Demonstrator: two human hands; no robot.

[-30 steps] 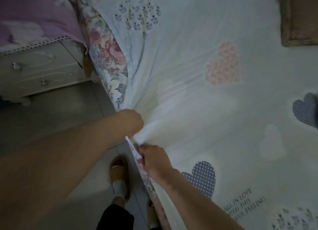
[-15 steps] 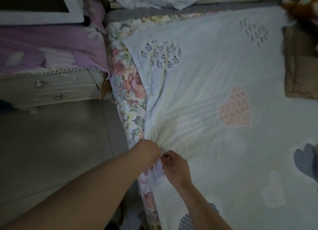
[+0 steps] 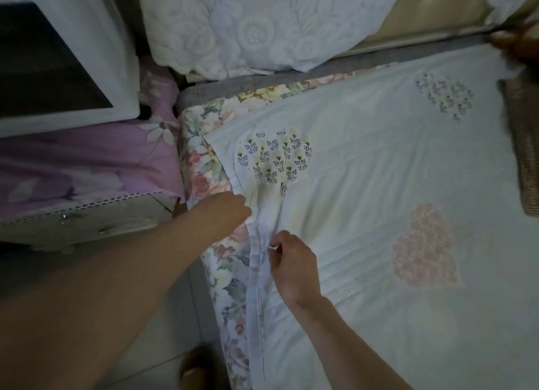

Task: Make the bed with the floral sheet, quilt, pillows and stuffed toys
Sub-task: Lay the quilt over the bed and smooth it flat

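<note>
A pale quilt (image 3: 364,185) printed with hearts lies spread over the bed. Beneath it, the floral sheet (image 3: 204,168) shows as a strip along the left side and the head end. My left hand (image 3: 224,211) is at the quilt's left edge, fingers curled into a fold of the cloth and mostly hidden. Just below and to the right, my right hand (image 3: 291,261) pinches the same edge between thumb and fingers. A white embossed pillow (image 3: 253,25) leans against the headboard. An orange furry thing, perhaps a stuffed toy (image 3: 516,44), peeks in at the top right.
A nightstand (image 3: 87,220) draped in a purple floral cloth (image 3: 87,159) stands left of the bed, with a white-framed object (image 3: 58,69) on top. A brown woven mat (image 3: 525,144) lies on the quilt at the right edge. My slippered foot (image 3: 195,369) is on the tiled floor.
Both hands have moved along the quilt's left edge toward the head of the bed. The view has swung up, bringing the pillow and headboard into sight.
</note>
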